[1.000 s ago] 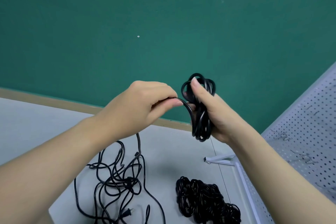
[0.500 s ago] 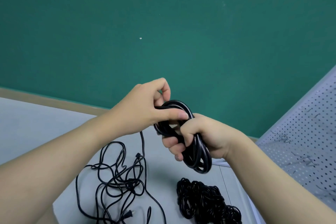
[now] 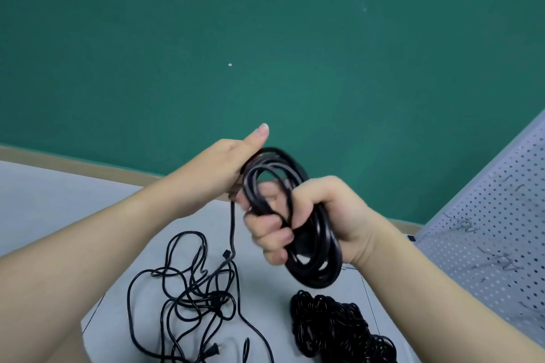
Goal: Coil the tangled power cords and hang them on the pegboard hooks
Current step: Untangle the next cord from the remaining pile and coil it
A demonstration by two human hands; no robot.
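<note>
Coil [image 3: 309, 233]: R hand [image 3: 312, 215] fisted round it; L hand [image 3: 233, 168] grips top, thumb up. Below coil: tangled cords [image 3: 188, 298], table [image 3: 44, 200]. Pegboard [image 3: 495, 233] right of coil.

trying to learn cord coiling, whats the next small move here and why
Probably wrap one more loop: the right hand grips the coil, while the left hand holds its top, and a loose strand runs down to the tangled cords.

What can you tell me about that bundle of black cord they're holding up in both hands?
The coiled black power cord is a smooth, slightly glossy, rubbery-looking cable wound into several oval loops, held tilted above the grey table. The right hand grips the loops with fingers curled through them; the left hand holds the coil's top, thumb raised. One loose strand hangs from it toward the tangled cords below.
</note>
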